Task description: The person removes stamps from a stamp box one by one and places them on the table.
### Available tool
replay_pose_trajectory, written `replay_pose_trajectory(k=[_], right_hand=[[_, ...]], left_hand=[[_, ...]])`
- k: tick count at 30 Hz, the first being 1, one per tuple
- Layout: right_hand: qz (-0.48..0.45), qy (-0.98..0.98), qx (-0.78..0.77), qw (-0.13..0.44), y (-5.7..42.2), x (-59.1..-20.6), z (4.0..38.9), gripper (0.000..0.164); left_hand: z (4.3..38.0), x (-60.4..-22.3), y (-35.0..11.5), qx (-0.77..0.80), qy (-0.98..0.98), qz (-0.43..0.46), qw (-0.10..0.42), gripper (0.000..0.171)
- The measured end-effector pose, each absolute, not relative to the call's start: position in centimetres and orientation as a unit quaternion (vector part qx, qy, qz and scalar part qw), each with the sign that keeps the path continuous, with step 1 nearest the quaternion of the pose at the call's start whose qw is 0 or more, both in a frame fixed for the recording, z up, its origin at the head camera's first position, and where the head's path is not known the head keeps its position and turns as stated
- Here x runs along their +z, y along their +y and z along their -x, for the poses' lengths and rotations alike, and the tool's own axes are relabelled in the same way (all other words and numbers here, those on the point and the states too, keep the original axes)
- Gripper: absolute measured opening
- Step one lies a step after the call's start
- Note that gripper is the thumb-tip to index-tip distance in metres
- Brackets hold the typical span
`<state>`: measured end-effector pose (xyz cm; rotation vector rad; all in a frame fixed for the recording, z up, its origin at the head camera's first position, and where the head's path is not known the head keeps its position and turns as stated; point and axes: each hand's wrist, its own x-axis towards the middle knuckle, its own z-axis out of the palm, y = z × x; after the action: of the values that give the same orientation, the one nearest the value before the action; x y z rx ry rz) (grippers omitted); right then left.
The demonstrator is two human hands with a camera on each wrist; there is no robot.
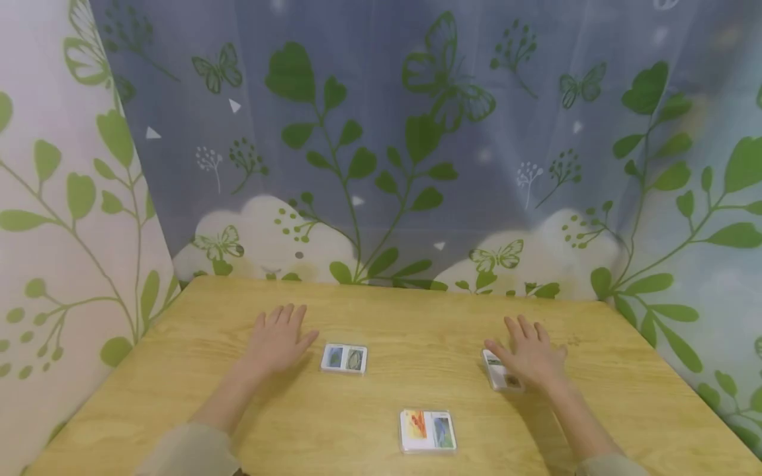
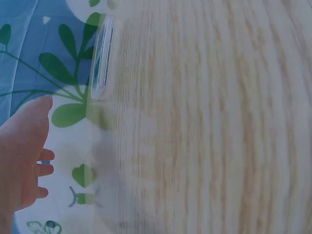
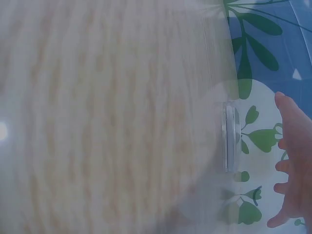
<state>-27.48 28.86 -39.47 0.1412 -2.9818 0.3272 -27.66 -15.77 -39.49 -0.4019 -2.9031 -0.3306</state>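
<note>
Wooden counter (image 1: 387, 314) carries left case (image 1: 344, 359), right case (image 1: 493, 365) and front case (image 1: 427, 433), all laid apart, none lifted; left hand (image 1: 276, 340) and right hand (image 1: 532, 354) hover, fingers (image 1: 290, 317) released.

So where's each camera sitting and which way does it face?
Head: on the head, looking forward and down at table, three cases and curtain; left hand, right hand and sleeves show.
Left wrist: on that wrist, facing table and curtain; left hand shows.
Right wrist: likewise; right hand shows.
Wrist views share table and curtain.
</note>
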Motion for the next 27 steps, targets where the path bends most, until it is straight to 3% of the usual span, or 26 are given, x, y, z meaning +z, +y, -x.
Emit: replay_pose_trajectory(k=[10,16,19,24,27], right_hand=[[-0.063,-0.986,0.096,0.117,28.3,-39.1,27.7,0.085],[-0.104,-0.977,0.114,0.149,27.6,-38.4,28.1,0.071],[-0.131,-0.972,0.110,0.162,26.9,-37.8,28.4,0.065],[-0.188,-0.961,0.095,0.178,25.0,-36.8,28.6,0.056],[-0.227,-0.953,0.100,0.176,23.6,-36.5,28.7,0.054]], left_hand=[[28.0,-38.8,-16.0,-0.058,-0.973,0.171,0.147,0.060],[27.9,-38.3,-16.3,-0.040,-0.947,0.225,0.225,0.032],[27.8,-38.2,-16.1,-0.026,-0.933,0.256,0.251,0.027],[27.4,-38.0,-15.8,-0.012,-0.929,0.281,0.240,0.035],[27.3,-38.2,-15.6,-0.013,-0.918,0.311,0.247,0.030]])
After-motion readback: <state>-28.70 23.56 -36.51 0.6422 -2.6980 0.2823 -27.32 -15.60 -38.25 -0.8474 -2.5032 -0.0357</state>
